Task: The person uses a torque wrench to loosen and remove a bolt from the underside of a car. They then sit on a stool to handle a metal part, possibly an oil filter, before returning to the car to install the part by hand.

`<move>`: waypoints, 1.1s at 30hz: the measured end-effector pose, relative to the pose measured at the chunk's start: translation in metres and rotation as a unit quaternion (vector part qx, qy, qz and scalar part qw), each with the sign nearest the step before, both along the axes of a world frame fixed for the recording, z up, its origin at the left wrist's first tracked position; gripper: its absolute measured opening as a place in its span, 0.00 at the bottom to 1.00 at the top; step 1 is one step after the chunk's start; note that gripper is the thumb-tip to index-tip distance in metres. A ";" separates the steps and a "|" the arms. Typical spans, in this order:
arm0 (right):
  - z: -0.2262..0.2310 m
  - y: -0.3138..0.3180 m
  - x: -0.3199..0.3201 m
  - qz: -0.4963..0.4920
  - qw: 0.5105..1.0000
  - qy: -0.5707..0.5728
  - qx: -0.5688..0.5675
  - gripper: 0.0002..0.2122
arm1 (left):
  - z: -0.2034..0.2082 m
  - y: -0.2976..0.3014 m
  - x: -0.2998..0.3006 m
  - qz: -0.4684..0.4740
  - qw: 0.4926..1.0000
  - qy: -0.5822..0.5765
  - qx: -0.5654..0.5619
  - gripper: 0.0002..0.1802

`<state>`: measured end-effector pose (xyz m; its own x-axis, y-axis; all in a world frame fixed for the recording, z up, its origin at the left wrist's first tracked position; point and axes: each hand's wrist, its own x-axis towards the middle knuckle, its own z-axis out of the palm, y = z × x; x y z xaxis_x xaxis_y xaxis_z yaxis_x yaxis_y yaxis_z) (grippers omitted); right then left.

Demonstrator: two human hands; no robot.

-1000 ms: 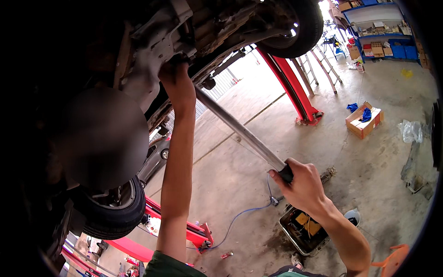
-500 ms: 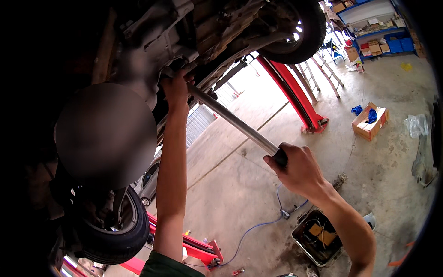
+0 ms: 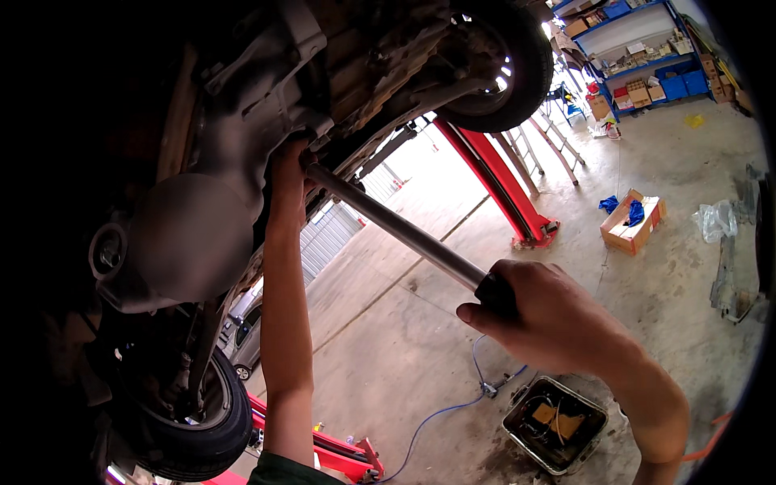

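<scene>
A long-handled wrench (image 3: 396, 221), a straight steel bar with a black grip, slants from the car's underside down to the right. My right hand (image 3: 558, 315) is wrapped round its black grip, thumb lying along the near side. Up at the far end, my left hand (image 3: 291, 174) is raised against the underbody and closed round the head of the wrench. Shadow and the hand itself hide what the head sits on. Just above that hand is a grey metal casing (image 3: 250, 137) of the raised car.
Two wheels, one tyre (image 3: 533, 81) above and another tyre (image 3: 230, 424) lower left, hang near my arms. A red lift post (image 3: 501, 190) stands beyond. On the floor are a dirty drain pan (image 3: 517, 420), a blue hose (image 3: 428, 420) and a cardboard box (image 3: 643, 230).
My right hand, with the wrench's grip, looks larger and slightly lower. My left hand stays at the wrench head. The whole view has shifted a little, showing more of the casing.
</scene>
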<state>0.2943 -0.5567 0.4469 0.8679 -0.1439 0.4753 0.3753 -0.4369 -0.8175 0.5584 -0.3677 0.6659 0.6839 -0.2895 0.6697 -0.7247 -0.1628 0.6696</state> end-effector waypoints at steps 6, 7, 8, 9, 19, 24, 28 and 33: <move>-0.058 0.030 0.077 -0.024 0.997 -0.057 0.043 0.16 | -0.005 -0.008 -0.020 0.073 0.996 -0.038 0.017 0.19; -0.071 0.041 0.103 -0.031 0.996 -0.054 0.063 0.16 | -0.007 -0.009 -0.018 0.075 0.996 -0.040 0.018 0.19; -0.084 0.049 0.127 -0.045 0.994 -0.049 0.083 0.16 | -0.009 -0.013 -0.013 0.076 0.995 -0.055 0.040 0.19; -0.096 0.061 0.152 -0.059 0.990 -0.069 0.104 0.16 | -0.009 -0.016 -0.009 0.080 0.992 -0.072 0.062 0.19; -0.096 0.170 0.361 -0.012 0.963 -0.175 0.203 0.11 | -0.004 0.015 0.003 0.125 0.958 -0.207 0.154 0.16; -0.026 0.219 0.466 -0.027 0.964 -0.105 0.244 0.17 | -0.007 -0.007 -0.029 0.225 0.932 -0.111 0.262 0.21; -0.008 0.224 0.495 0.003 0.963 -0.080 0.257 0.22 | -0.014 0.000 -0.003 0.162 0.923 -0.280 0.208 0.19; -0.062 0.152 0.391 0.046 0.998 0.036 0.036 0.30 | 0.000 0.007 -0.020 0.185 0.938 -0.105 0.273 0.22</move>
